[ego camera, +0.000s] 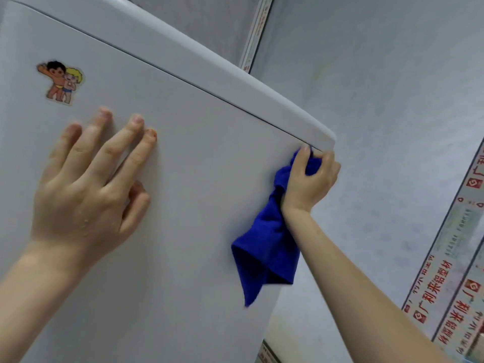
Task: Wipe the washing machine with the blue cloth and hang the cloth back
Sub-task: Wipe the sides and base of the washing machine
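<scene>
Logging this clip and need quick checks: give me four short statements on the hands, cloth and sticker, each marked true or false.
1. The right hand grips the blue cloth. True.
2. The left hand holds a second cloth. False: it lies flat on the washing machine, holding nothing.
3. A cartoon sticker sits above the left hand in the picture. True.
4. The cloth lies spread flat on the panel. False: it is bunched in the hand, its tail hanging down.

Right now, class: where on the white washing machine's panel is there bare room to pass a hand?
Free: the white panel between the left hand and the blue cloth, and below both. Crowded: the corner where the right hand grips the cloth.
</scene>
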Action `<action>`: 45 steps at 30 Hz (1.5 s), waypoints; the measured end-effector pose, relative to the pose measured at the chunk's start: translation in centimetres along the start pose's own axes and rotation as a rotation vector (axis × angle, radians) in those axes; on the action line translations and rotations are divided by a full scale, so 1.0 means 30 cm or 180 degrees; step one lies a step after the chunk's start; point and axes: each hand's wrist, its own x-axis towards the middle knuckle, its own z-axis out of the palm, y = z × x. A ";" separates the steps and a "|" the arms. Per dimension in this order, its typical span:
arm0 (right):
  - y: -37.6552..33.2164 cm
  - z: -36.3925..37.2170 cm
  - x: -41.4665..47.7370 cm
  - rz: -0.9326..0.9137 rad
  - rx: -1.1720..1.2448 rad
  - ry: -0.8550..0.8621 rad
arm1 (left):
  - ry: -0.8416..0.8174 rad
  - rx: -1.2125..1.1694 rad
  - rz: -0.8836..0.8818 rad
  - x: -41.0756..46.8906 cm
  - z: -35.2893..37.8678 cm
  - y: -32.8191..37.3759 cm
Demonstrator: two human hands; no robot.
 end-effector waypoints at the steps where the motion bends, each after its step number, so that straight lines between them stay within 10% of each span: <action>1: 0.037 -0.037 -0.066 0.0109 -0.0048 -0.0045 | -0.0009 0.0054 -0.0005 0.000 -0.002 0.001; 7: 0.122 -0.147 -0.159 0.0057 -0.0304 -0.0614 | -0.0270 0.0392 0.0017 0.029 -0.065 0.045; 15: 0.018 0.000 0.010 0.0082 -0.0135 -0.0031 | -0.0261 0.0481 -0.0075 0.022 -0.047 0.057; 21: 0.184 -0.208 -0.226 0.0098 -0.0529 -0.1035 | -0.0368 0.0431 0.0111 0.061 -0.034 0.112; 28: 0.078 0.004 0.095 0.0178 0.0011 -0.0092 | -0.0200 0.0468 0.0139 0.044 0.002 0.107; 36: 0.324 -0.259 -0.320 0.0547 -0.0357 -0.0874 | -0.0340 0.0350 0.0090 0.045 -0.007 0.111; 45: 0.197 -0.054 0.033 0.0426 0.0006 -0.0088 | -0.0383 0.0398 0.0064 0.029 0.006 0.115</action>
